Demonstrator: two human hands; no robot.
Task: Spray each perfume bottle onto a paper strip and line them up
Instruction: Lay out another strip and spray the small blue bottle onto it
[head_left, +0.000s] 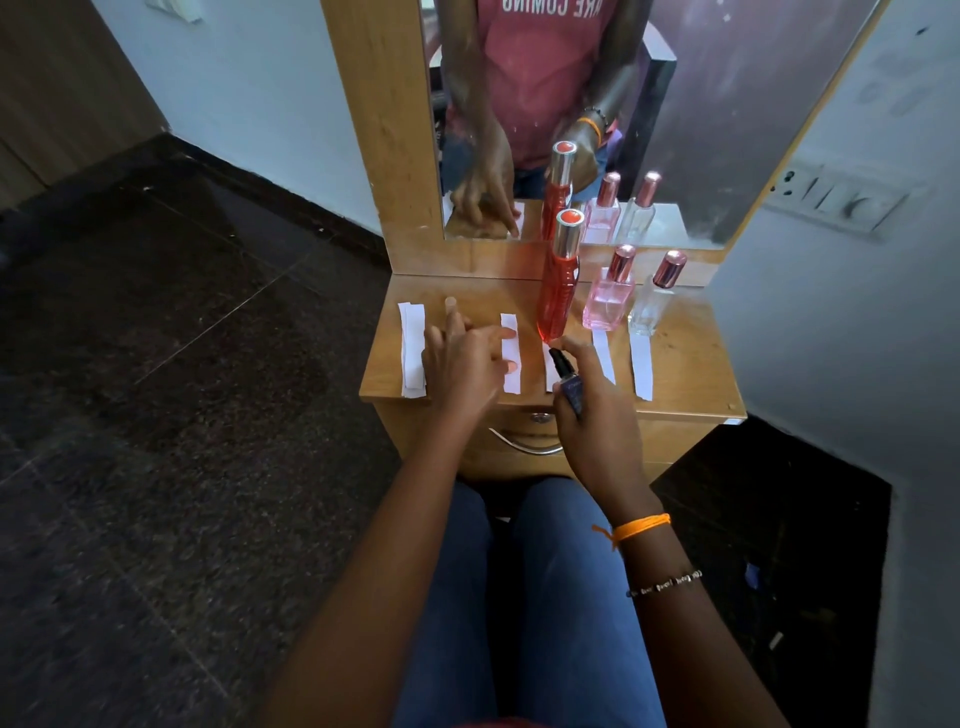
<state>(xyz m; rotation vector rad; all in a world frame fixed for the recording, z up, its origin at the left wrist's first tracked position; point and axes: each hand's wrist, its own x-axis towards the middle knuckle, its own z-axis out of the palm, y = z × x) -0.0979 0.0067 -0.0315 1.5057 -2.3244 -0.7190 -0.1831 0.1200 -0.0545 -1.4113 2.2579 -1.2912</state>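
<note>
While the right hand (597, 410) grips a dark bottle (568, 382) over a paper strip (551, 370), the open left hand (462, 358) presses another strip (511, 358).

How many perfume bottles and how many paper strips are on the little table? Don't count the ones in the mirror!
Perfume bottles: 4, namely the tall red bottle, the pink bottle, the clear bottle and the dark bottle held in the right hand.
Paper strips: 5, at and.
Total: 9
</note>
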